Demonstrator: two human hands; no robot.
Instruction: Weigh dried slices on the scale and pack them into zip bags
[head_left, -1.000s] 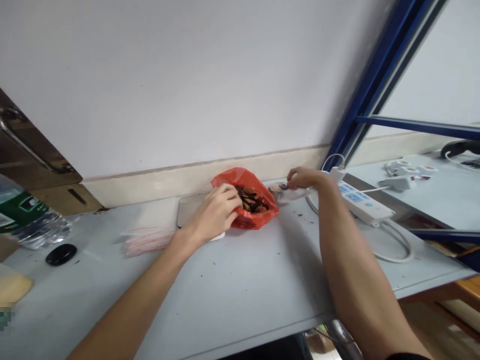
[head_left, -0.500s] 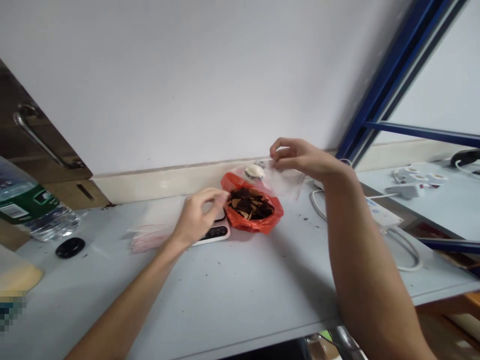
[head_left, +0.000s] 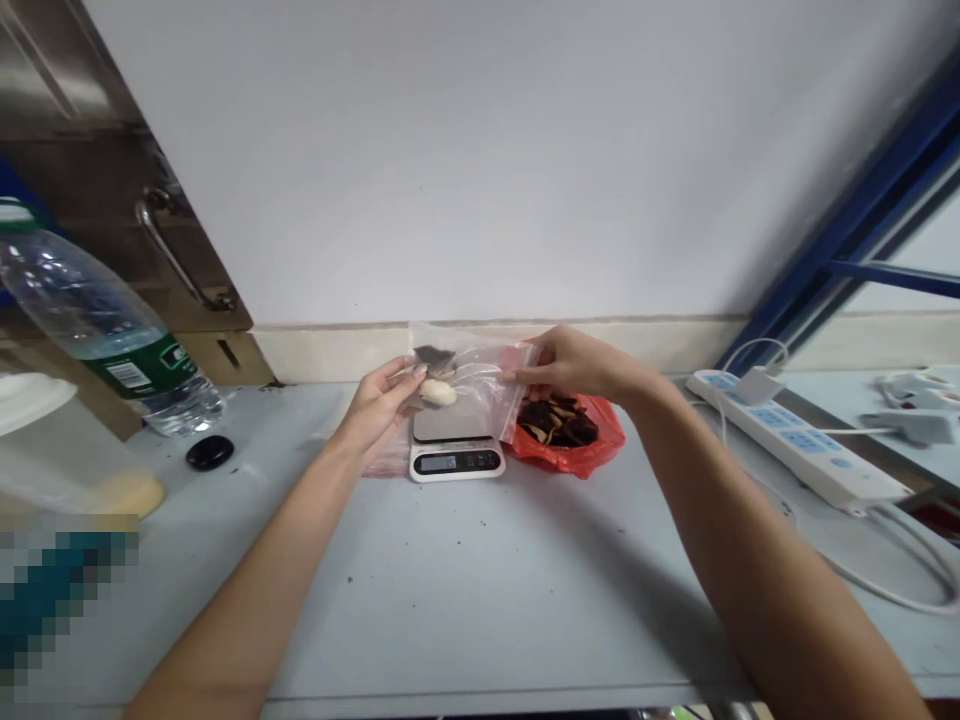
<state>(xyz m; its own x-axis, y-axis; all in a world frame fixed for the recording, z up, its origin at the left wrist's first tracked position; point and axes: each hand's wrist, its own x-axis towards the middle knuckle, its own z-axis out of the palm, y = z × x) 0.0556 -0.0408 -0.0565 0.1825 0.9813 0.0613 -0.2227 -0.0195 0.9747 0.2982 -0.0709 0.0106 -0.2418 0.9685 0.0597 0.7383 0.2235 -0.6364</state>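
Between my two hands a clear plastic bag (head_left: 480,385) is held up over a small white digital scale (head_left: 457,462). My left hand (head_left: 382,400) pinches the bag's left side, where a pale piece and a dark piece show through the plastic. At the bag's right edge my right hand (head_left: 566,362) grips it with closed fingers. Behind and under that hand sits an open red plastic bag (head_left: 581,458) full of dark brown and tan dried slices (head_left: 559,422). More flat clear bags (head_left: 382,462) with reddish edges lie left of the scale, partly covered by my left hand.
On the left stand a tilted-looking water bottle (head_left: 135,350), a lidded plastic container (head_left: 67,450) and a black round object (head_left: 210,453). To the right lies a white power strip (head_left: 802,435) with cables. A wall (head_left: 480,160) rises behind the table.
My right hand has brought the clear bag left from behind the red bag to above the scale. My left hand has taken hold of its left side. The camera view has shifted.
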